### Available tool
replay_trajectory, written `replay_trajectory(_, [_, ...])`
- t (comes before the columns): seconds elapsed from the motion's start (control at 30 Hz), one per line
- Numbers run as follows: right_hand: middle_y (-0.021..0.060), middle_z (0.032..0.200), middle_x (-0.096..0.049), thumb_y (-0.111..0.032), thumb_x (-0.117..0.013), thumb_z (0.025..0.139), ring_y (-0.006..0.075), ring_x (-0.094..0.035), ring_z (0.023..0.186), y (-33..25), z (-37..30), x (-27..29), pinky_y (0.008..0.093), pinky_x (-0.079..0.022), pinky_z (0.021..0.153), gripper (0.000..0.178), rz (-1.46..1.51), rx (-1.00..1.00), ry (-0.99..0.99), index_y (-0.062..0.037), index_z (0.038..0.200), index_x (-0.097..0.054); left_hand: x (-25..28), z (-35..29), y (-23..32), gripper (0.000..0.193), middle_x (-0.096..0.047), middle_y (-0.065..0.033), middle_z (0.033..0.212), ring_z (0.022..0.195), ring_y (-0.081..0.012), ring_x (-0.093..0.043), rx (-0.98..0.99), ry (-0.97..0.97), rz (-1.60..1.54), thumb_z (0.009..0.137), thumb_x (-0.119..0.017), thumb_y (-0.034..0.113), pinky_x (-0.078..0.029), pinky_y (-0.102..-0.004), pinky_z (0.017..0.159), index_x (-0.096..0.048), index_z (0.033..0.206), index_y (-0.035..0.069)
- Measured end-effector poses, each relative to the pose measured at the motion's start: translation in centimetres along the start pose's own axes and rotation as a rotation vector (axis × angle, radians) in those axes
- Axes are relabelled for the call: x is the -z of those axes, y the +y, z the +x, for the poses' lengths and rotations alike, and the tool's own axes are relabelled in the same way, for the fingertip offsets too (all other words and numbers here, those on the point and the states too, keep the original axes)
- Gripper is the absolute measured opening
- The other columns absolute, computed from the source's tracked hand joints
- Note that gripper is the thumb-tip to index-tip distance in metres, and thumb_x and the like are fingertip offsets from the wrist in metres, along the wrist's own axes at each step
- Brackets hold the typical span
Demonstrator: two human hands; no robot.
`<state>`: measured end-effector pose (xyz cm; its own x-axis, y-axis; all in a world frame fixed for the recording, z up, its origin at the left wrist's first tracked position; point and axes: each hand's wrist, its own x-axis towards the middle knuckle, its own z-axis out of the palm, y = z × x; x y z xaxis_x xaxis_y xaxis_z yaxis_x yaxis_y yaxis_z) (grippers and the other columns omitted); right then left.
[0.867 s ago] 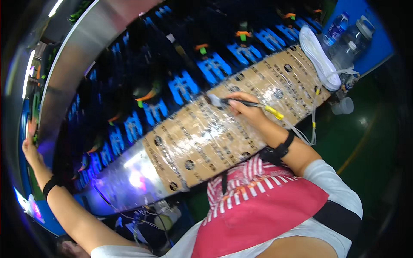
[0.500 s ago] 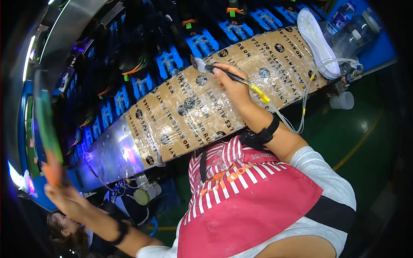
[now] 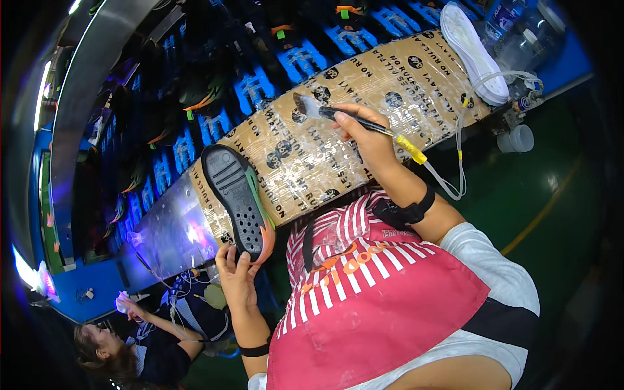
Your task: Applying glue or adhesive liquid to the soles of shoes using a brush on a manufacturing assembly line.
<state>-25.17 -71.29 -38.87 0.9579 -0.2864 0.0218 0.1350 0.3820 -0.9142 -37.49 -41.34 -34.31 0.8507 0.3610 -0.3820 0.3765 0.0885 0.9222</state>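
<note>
Across the middle of the view, a long bench top covered in printed brown cardboard point(image 3: 338, 146) slants from lower left to upper right. Below it spreads the person's red apron point(image 3: 383, 318), with white stripes near the top.

Over the left part of the cardboard is a dark shoe sole point(image 3: 237, 188), its underside facing up. Its long axis runs steeply from upper left to lower right, across the bench; the barred end points away from the person, while the end with round holes and an orange rim points back toward them, past the near edge. At the far right of the cardboard lies a white sole point(image 3: 471, 52), slanting much the same way.

The left hand point(image 3: 238, 276) pinches the dark sole's orange-rimmed end between thumb and fingers. The right hand point(image 3: 370, 136) grips a slim black brush point(image 3: 330, 114) like a pen, well apart from the dark sole, bristles pointing left and slightly up. A yellow sleeve point(image 3: 411, 149) wraps the brush's rear end.
</note>
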Motion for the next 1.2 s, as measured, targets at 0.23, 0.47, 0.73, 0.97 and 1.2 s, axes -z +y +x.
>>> replay_trajectory(0.23, [0.0037,0.073,-0.062,-0.010,-0.061,0.080,0.0036,-0.050,0.057,-1.3,-1.7,-0.7,0.0166,-0.041,0.052,0.022,0.002,0.017,-0.055,0.0016,0.098,-0.059,0.2,1.9,0.8,0.044,-0.053,-0.0052,0.091,0.062,-0.0121,-0.055,0.092,-0.023,-0.160,0.084,-0.056,0.013,-0.039,-0.0194,0.047,-0.034,0.122,0.010])
replay_trajectory(0.47, [0.0085,0.075,-0.062,-0.009,-0.059,0.080,0.0063,-0.053,0.061,-1.3,-3.0,-1.4,0.0182,-0.042,0.056,0.024,-0.043,0.005,-0.119,0.0026,0.101,-0.058,-2.3,3.9,-1.2,0.020,-0.055,-0.0034,0.065,0.049,-0.0077,-0.050,-0.004,-0.159,0.426,0.083,-0.057,0.020,-0.033,-0.0189,0.041,-0.053,0.087,0.001])
replay_trajectory(0.73, [0.0045,0.077,-0.062,-0.008,-0.059,0.080,0.0044,-0.054,0.063,-1.6,-4.3,-1.3,0.0166,-0.043,0.055,0.022,-0.090,-0.012,-0.141,0.0014,0.099,-0.058,-1.6,3.6,-2.5,0.007,-0.058,-0.0049,0.076,0.060,-0.0081,-0.055,0.040,-0.203,-0.045,0.082,-0.054,0.009,-0.046,-0.0212,0.053,-0.051,0.076,0.006])
replay_trajectory(0.97, [0.0043,0.078,-0.062,-0.009,-0.060,0.080,0.0043,-0.054,0.063,-1.8,-4.7,-1.8,0.0165,-0.043,0.055,0.023,-0.058,-0.019,-0.166,0.0017,0.100,-0.058,-1.6,2.4,-2.1,0.046,-0.055,-0.0138,0.111,0.102,-0.0254,-0.054,0.318,-0.337,-0.857,0.085,-0.039,0.036,-0.044,-0.0391,0.089,-0.047,0.115,0.001])
replay_trajectory(1.2, [0.0034,0.079,-0.062,-0.008,-0.061,0.079,0.0036,-0.053,0.063,-2.0,-5.4,-2.4,0.0160,-0.042,0.055,0.024,-0.065,0.000,-0.232,0.0020,0.101,-0.058,-1.7,3.2,-4.6,0.072,-0.046,-0.0267,0.114,0.106,-0.0410,-0.046,0.417,-0.719,-1.184,0.083,-0.035,0.056,-0.046,-0.0496,0.082,-0.035,0.124,-0.003])
